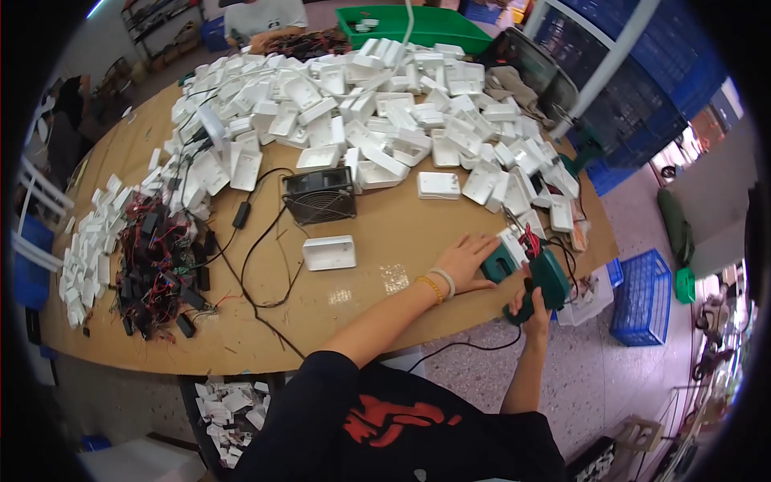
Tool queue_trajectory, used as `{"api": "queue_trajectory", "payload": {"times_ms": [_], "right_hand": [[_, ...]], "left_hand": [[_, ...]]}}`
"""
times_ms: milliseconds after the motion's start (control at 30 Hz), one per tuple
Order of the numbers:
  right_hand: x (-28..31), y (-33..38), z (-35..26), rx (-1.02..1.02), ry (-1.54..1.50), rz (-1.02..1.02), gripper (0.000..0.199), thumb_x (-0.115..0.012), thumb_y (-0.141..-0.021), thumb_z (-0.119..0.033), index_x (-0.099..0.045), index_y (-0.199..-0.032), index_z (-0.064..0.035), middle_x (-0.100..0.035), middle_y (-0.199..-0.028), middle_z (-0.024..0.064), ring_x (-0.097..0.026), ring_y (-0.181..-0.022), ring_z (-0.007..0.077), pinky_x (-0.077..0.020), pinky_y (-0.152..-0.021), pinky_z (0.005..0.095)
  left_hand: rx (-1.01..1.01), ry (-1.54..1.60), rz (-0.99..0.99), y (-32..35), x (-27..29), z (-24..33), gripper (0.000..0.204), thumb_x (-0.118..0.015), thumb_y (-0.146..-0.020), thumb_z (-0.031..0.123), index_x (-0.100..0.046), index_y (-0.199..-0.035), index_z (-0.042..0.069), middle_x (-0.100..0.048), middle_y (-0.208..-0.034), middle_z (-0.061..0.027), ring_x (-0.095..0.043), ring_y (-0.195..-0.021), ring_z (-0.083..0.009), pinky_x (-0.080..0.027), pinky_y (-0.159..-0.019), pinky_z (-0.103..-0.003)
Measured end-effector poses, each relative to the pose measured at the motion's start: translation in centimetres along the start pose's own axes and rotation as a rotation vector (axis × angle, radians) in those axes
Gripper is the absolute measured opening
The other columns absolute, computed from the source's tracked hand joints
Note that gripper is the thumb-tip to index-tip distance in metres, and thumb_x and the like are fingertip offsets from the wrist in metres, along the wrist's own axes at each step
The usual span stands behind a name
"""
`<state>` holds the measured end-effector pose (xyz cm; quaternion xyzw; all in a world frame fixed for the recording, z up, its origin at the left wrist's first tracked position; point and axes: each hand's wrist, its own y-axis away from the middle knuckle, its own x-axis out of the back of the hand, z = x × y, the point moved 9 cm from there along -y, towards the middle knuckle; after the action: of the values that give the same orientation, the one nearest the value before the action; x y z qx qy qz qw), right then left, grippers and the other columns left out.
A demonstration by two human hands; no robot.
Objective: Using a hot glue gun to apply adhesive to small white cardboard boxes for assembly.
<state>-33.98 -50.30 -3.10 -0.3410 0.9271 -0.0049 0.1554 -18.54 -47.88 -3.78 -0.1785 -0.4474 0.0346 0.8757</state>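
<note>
My right hand [532,309] is wrapped round the handle of a green pistol-shaped corded tool [550,279] at the table's right edge. The tool's front end lies close to red wires [530,241] and a white plastic piece [511,243]. To its left, my left hand [466,261] lies with its fingers stretched out, its fingertips against a flat green part [499,263] beside that white piece. Whether this green part belongs to the tool cannot be told. A black cord [462,345] runs from below the handle toward my body.
White plastic housings [321,104] are heaped across the table's far side. A black fan [319,195] and a single white housing [329,253] stand mid-table. Tangled circuit boards and wires [157,265] lie at left. Blue crates [642,297] stand right; a person [265,16] sits opposite.
</note>
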Motion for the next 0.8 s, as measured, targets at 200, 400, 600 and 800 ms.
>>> {"api": "queue_trajectory", "payload": {"times_ms": [200, 400, 600, 800], "right_hand": [[-10.4, 6.9, -4.3, 0.076, -0.498, -0.191, 0.068, -0.049, -0.091, -0.062, -0.037, -0.124, -0.0030, -0.042, -0.055, 0.0037, -0.043, -0.044, 0.0159, -0.0379, -0.048, 0.0320], [-14.6, 8.1, -4.7, 0.054, -0.638, -0.310, 0.067, -0.050, -0.090, -0.062, -0.036, -0.122, -0.0047, -0.042, -0.056, 0.0037, -0.044, -0.044, 0.0158, -0.0370, -0.048, 0.0312], [-14.7, 5.5, -3.1, 0.061, 0.027, 0.150, 0.044, -0.058, -0.089, -0.014, -0.044, -0.129, 0.0004, -0.054, -0.072, 0.0046, -0.050, -0.054, 0.0144, -0.0427, -0.051, 0.0279], [-18.8, -0.3, -5.7, 0.428, 0.168, 0.243, 0.015, -0.055, -0.091, -0.001, -0.056, -0.105, 0.0027, -0.053, -0.078, 0.0052, -0.049, -0.062, 0.0123, -0.0416, -0.059, 0.0256]], "left_hand": [[-0.073, 0.082, 0.302, 1.9, 4.4, 1.2, 0.082, -0.073, -0.078, 0.043, -0.038, -0.143, 0.009, -0.041, -0.145, -0.0167, -0.034, -0.138, -0.0328, -0.026, -0.114, -0.047], [0.140, 0.625, 0.235, 11.0, 13.8, 5.7, 0.024, -0.071, -0.084, 0.017, -0.064, -0.101, 0.002, -0.066, -0.101, -0.0133, -0.063, -0.096, -0.0274, -0.049, -0.085, -0.035], [0.433, 0.281, 0.567, 28.6, 21.6, 1.2, 0.013, -0.064, -0.079, 0.004, -0.053, -0.075, 0.003, -0.056, -0.073, -0.0074, -0.056, -0.069, -0.0216, -0.045, -0.066, -0.031], [0.698, -0.067, 0.651, 43.0, 25.2, -0.8, 0.011, -0.068, -0.073, 0.006, -0.060, -0.080, 0.003, -0.062, -0.078, -0.0103, -0.062, -0.077, -0.0264, -0.049, -0.073, -0.034]]}}
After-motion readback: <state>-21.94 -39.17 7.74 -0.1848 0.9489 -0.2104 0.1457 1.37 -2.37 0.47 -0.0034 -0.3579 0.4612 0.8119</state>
